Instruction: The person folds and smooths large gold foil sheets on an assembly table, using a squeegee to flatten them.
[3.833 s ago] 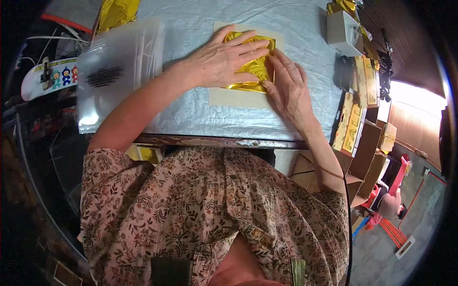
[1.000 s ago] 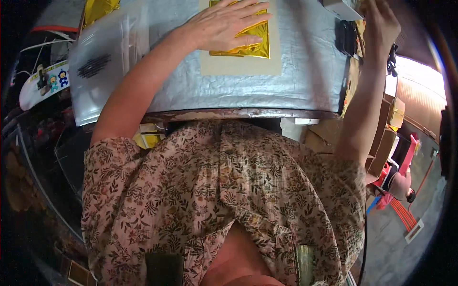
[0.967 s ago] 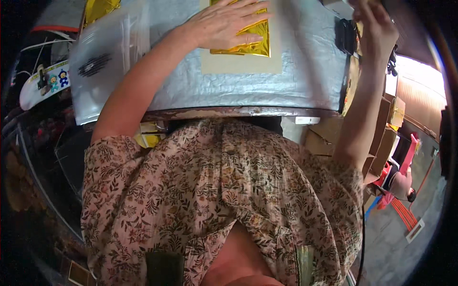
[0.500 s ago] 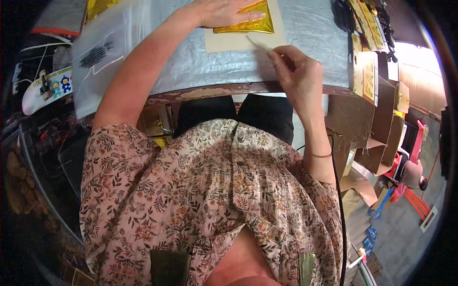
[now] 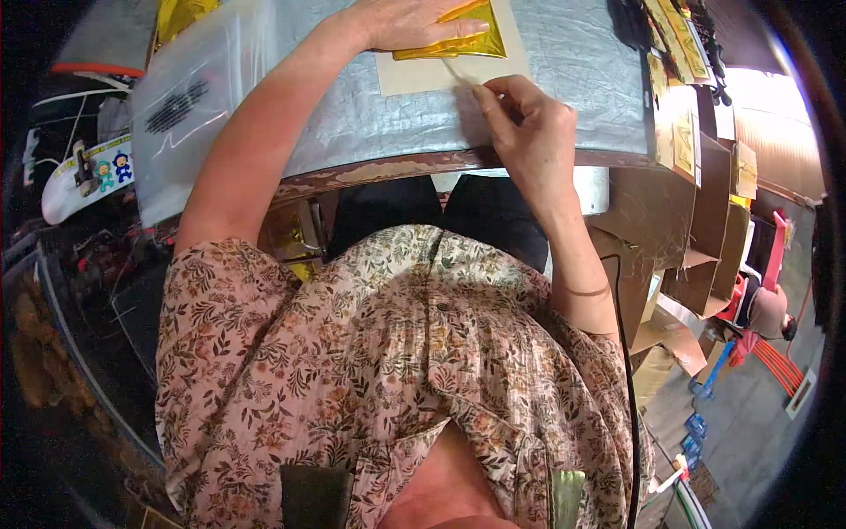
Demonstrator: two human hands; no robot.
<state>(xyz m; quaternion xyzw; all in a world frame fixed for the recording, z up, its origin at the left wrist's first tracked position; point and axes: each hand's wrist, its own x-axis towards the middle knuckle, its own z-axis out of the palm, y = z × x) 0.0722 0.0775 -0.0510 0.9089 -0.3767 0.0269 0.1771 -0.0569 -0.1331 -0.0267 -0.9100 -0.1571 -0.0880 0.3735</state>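
Flat on a shiny gold foil piece (image 5: 493,37) lies my left hand (image 5: 401,25), its fingers stretched out to the right. Under the foil is a beige rectangular sheet (image 5: 401,81) on the table's silvery cover. My right hand (image 5: 533,123) is closed in a pinch at the near right of the sheet. Between its thumb and forefinger is a thin, pale, stick-like piece (image 5: 457,72), whose far end reaches the foil's near edge. Whether that end is under the foil or only against it, I cannot tell.
Clear plastic bags (image 5: 198,110) lie on the table's left, with more gold material (image 5: 181,19) beyond. The worn table edge (image 5: 388,169) runs before me. Cardboard boxes (image 5: 648,212) stand at the right; a skateboard (image 5: 75,189) is at the left. Another person (image 5: 767,313) is far right.
My right hand has moved left and slightly up, bringing the thin piece to the foil's near edge. My left hand stays flat on the foil.
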